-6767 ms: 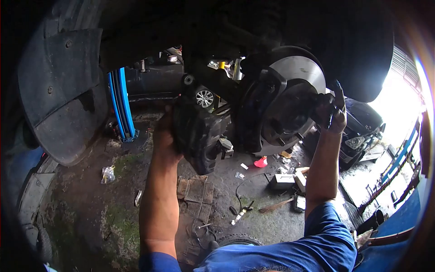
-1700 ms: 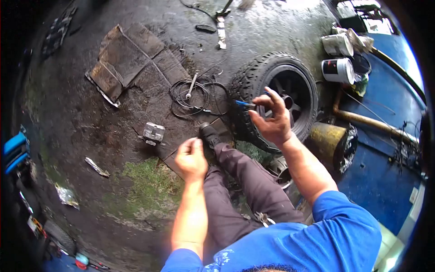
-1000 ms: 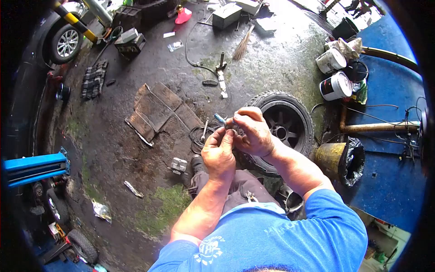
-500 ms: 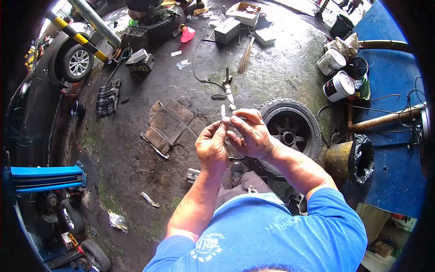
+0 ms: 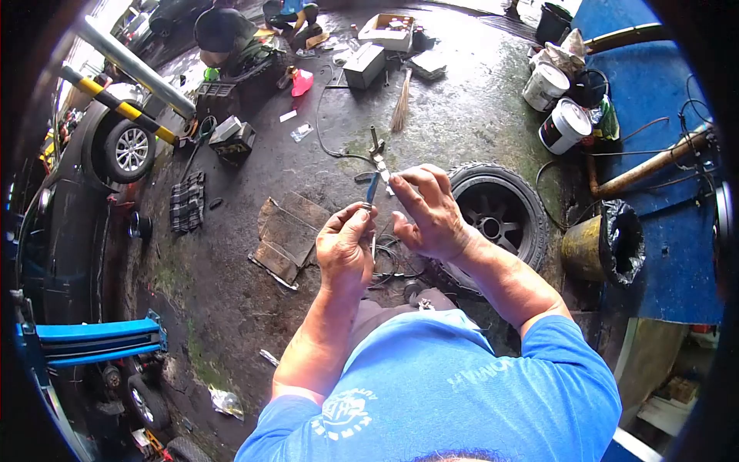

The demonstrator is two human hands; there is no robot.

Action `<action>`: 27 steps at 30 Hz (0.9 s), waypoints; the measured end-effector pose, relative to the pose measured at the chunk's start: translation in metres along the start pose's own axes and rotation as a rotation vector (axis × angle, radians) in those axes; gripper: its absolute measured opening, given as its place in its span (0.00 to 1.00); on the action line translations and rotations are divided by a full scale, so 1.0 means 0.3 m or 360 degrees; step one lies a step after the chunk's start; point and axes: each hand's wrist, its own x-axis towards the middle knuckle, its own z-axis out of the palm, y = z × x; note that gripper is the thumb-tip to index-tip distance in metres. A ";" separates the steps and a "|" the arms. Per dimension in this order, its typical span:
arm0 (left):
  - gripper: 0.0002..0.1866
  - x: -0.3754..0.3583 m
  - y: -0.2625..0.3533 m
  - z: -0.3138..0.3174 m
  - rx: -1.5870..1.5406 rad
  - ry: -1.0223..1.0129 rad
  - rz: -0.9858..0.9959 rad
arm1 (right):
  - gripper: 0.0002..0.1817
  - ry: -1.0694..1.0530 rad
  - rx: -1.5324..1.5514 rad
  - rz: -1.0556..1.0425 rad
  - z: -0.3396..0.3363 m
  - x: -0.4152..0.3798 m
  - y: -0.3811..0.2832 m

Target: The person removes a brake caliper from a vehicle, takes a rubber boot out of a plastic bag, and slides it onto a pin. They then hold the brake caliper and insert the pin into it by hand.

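Note:
My left hand is closed, with thumb and fingers pinching a slim stick-like item. Its blue upper part points upward, and a pale thin length shows below the fingers. Its exact kind is not clear. To the right, my right hand is open and holds nothing that I can see, its thumb and index finger apart. Beyond the fingertips, a metal tool with an upright stem is on the floor, joined to a dark hose. Below and right of my right hand lies a wheel with its tyre.
Flattened cardboard lies ahead on the left. A broom, a grey box, white buckets and a yellowish bin stand around. A blue lift arm juts in at left beside a dark car. Another person crouches far ahead.
My hands have parted; the right has let go and opened. The blue part of the item now shows above my left fingers. The view has shifted slightly.

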 end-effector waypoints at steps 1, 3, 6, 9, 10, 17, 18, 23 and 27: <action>0.08 0.001 0.004 0.008 0.0030 0.0016 -0.0022 | 0.42 -0.0050 -0.0017 0.0001 -0.004 -0.004 0.012; 0.08 0.005 0.010 0.016 0.0057 -0.0002 -0.0057 | 0.43 -0.0156 -0.0045 -0.0001 -0.009 -0.007 0.029; 0.08 0.007 0.017 0.027 0.0051 -0.0005 -0.0111 | 0.45 -0.0229 -0.0157 0.0011 -0.025 0.004 0.041; 0.07 0.006 0.020 0.030 0.0008 -0.0020 -0.0169 | 0.44 -0.0345 -0.0337 0.0016 -0.033 -0.004 0.045; 0.07 0.006 0.024 0.028 0.0000 -0.0021 -0.0175 | 0.44 -0.0387 -0.0404 0.0019 -0.035 -0.006 0.043; 0.07 0.016 0.043 0.028 0.0172 0.0034 -0.0061 | 0.45 -0.0501 0.0362 0.0422 -0.079 -0.038 0.062; 0.08 0.013 0.045 0.035 0.0209 0.0046 -0.0052 | 0.45 -0.0427 0.0785 0.0445 -0.089 -0.030 0.062; 0.09 0.015 0.045 0.057 0.0295 -0.0005 0.0049 | 0.48 -0.0436 0.2744 0.1000 -0.076 -0.028 0.066; 0.07 0.018 0.039 0.051 0.0302 -0.0018 0.0024 | 0.52 -0.0542 0.2756 0.0976 -0.091 -0.012 0.051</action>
